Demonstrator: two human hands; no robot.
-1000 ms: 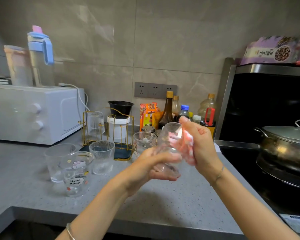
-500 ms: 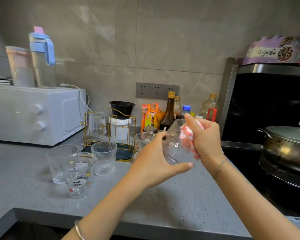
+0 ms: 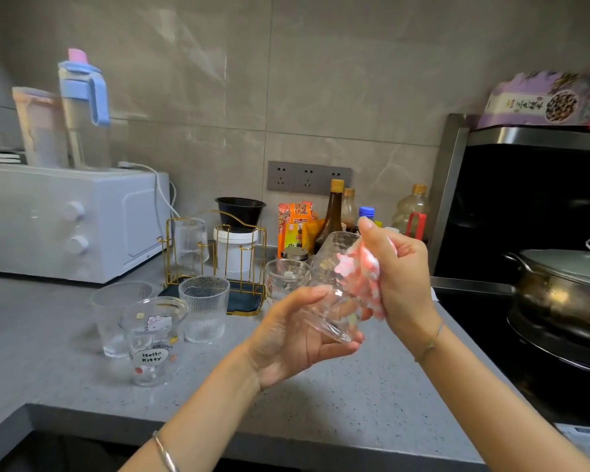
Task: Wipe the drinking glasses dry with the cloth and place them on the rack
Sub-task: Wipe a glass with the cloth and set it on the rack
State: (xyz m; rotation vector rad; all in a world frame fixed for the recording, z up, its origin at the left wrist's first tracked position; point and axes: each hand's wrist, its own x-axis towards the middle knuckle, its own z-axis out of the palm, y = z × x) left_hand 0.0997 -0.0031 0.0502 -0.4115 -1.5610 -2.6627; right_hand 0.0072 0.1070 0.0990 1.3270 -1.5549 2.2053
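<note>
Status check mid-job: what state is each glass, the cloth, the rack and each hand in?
Held glass: tilted, off the counter.
Cloth: bunched, at held glass's mouth.
Left hand: grips held glass's base.
Right hand: grips cloth.
Rack: holds one inverted ribbed glass.
Hello Kitty glass: upright on counter.
Ribbed counter glass: upright.
Plain glass: upright.

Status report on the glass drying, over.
Left hand grips tilted glass by its base; right hand holds pink cloth against it. One ribbed glass upturned on gold rack; four glasses wait on counter. Rack's free pegs look clear.
</note>
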